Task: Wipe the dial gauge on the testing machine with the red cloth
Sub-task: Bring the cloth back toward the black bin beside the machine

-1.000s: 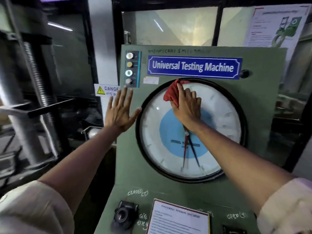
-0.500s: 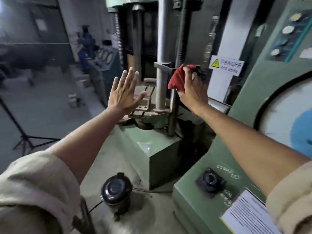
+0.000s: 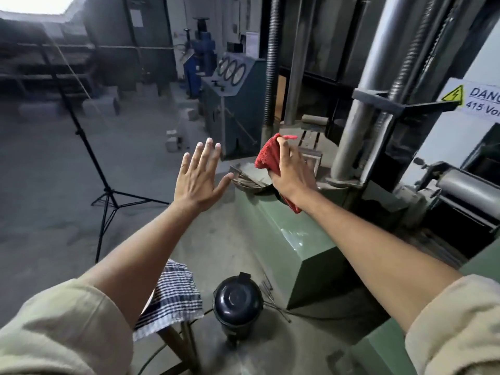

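**Cloth in hand, gauge out of sight**

Your right hand (image 3: pixel 293 173) is clamped around the red cloth (image 3: pixel 267 158) at centre frame, fingers wrapped tight, a bunch of fabric poking out above the knuckles and a tail hanging below the wrist. Your left hand (image 3: pixel 198 175) floats just beside it, palm flat, fingers fanned wide, holding nothing. Both hover in the air over the green machine base (image 3: pixel 295 239), touching no surface.

And the dial gauge? Not in this view at all. You are looking at the steel column (image 3: pixel 362 104) and the danger sign (image 3: pixel 480 100) at the right edge, a tripod (image 3: pixel 89 147) at left, a black canister (image 3: pixel 237 301) and a checked cloth (image 3: pixel 173 293) at the bottom of the frame.

A second ago the cloth was pressed on the top of the white dial face, left palm braced on the panel beside it. Half a second ago the view had swung left, with only a sliver of the dial at the right edge. Now even that is gone, while your hands keep the same pose.

My read: wiping is interrupted, or perhaps finished. If more is needed, turn back right, find the dial, and lay the cloth flat on the glass.
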A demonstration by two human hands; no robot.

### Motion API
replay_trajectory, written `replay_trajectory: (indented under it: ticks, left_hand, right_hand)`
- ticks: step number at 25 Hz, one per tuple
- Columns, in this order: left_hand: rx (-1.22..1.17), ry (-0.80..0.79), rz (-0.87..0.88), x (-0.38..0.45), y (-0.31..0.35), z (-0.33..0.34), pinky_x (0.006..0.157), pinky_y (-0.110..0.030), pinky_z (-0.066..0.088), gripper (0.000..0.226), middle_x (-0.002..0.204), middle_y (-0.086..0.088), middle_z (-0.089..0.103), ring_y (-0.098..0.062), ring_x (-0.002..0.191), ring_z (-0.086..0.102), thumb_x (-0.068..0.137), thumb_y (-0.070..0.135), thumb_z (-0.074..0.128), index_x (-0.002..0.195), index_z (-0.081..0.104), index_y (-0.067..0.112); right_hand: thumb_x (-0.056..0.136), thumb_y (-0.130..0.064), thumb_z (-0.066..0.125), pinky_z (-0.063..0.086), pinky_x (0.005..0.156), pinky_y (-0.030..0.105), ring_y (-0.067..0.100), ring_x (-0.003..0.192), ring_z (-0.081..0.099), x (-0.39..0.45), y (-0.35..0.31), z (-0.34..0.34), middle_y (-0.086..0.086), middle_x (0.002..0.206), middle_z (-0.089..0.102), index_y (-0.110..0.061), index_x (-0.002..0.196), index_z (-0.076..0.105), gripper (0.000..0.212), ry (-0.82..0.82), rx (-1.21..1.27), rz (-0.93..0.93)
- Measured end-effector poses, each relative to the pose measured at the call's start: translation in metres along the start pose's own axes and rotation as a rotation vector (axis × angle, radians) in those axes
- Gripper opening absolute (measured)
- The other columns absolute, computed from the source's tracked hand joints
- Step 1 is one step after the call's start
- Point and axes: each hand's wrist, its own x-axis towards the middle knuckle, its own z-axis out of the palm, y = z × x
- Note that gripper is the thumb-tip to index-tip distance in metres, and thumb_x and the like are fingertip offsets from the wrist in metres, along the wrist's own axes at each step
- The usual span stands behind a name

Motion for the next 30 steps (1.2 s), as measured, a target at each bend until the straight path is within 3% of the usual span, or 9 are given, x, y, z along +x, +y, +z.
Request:
replay_trajectory:
  ticks: [6,20,30]
  left_hand:
    - [-0.053,-0.105,-0.036,-0.004,-0.054,0.071,0.131,-0.047,-0.001,0.085,0.177,0.0,-0.007,-0.02,0.163,-0.006,0.101,0.073,0.019,0.168,0.001,0.024]
    - [-0.047,-0.181,-0.053,0.025,-0.095,0.18,0.132,-0.046,0.0,0.085,0.176,0.002,-0.007,-0.018,0.163,-0.007,0.099,0.074,0.015,0.168,0.002,0.026]
    - [-0.075,-0.348,-0.092,0.019,-0.116,0.288,0.132,-0.045,-0.002,0.085,0.175,0.005,-0.011,-0.017,0.162,-0.01,0.099,0.076,0.012,0.168,-0.003,0.028]
  right_hand:
    - [0.094,-0.044,0.067,0.045,0.104,0.057,0.04,0.129,0.057,0.013,-0.011,0.089,0.018,0.149,0.047,-0.024,0.162,0.017,0.087,-0.148,-0.035,0.035]
    - [0.093,-0.048,0.066,0.043,0.106,0.055,0.035,0.137,0.051,0.064,-0.012,0.216,0.013,0.153,0.046,-0.022,0.162,0.02,0.087,-0.259,-0.058,-0.001]
    - [0.087,-0.044,0.071,0.048,0.102,0.05,0.035,0.125,0.059,0.024,0.009,0.335,0.01,0.136,0.06,-0.021,0.148,0.029,0.078,-0.615,0.047,-0.063]
